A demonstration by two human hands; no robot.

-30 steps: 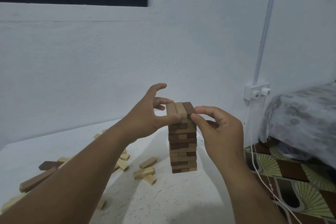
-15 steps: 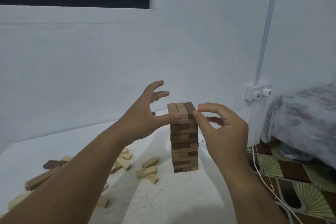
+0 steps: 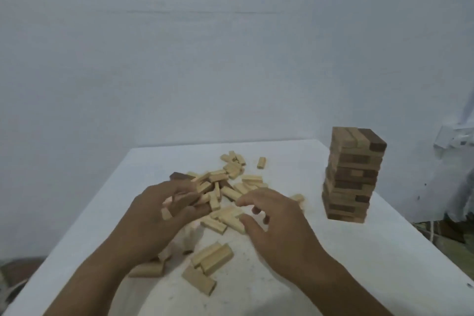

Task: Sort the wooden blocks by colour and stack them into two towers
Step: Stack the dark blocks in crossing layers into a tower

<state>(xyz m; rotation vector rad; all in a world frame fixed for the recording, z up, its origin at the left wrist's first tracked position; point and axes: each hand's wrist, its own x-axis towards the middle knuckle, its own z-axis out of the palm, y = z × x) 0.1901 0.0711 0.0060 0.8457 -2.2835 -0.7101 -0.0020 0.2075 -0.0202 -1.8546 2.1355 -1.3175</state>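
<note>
Light blocks (image 3: 232, 217) are gathered by the left hand (image 3: 164, 215), gripping some, right hand (image 3: 277, 223) released; the tower (image 3: 351, 174) could be knocked by a careless sweep

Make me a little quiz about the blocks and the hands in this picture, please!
1. True or false: the tower stands to the right of the loose blocks.
2. Which colour are most of the loose blocks: A) pale, B) dark brown, C) red?
3. Fill in: both hands are over the ____ of loose blocks, not at the tower.

Key:
1. True. It stands near the right edge of the white table.
2. A. Only one dark block shows plainly, at the far left of the pile.
3. Pile. The left hand has blocks among its curled fingers; the right hand hovers with fingers bent.
</note>
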